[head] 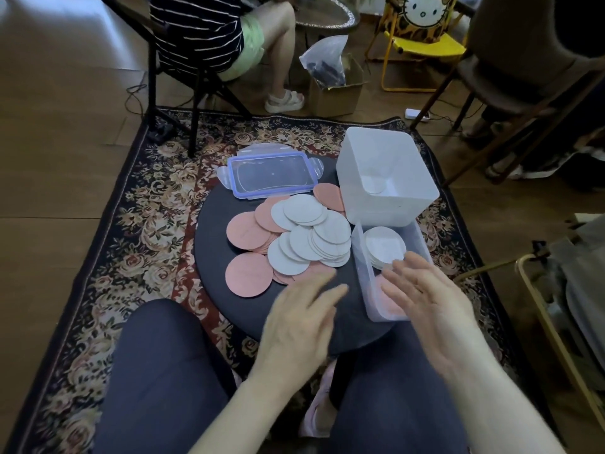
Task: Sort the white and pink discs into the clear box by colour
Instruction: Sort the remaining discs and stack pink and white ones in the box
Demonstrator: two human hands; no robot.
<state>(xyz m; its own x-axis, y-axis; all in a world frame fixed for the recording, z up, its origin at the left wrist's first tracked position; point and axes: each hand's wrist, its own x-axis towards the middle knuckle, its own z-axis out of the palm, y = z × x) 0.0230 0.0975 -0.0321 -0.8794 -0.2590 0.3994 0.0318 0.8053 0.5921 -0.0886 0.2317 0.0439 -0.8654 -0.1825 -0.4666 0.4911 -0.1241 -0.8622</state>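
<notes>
A round dark desk [222,257] stands on a floral rug [147,224] laid over a wooden floor [59,142], with a blue-rimmed clear lid [273,175] and a tall frosted white tub [386,178] resting on it. Beyond the rug, a person in a striped top [196,31] sits on a black chair [170,83], near a cardboard box [337,90] with a plastic bag [324,57]. A yellow chair [422,47] stands further right.

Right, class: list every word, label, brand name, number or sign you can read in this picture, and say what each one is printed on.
None: no readable text anywhere.
White discs and pink discs: blank faces, no print.
Clear box, white tub and blue-rimmed lid: no label visible.
Yellow bag on the far chair: a cartoon cat face only, no lettering.
Cardboard box: no print shows.
</notes>
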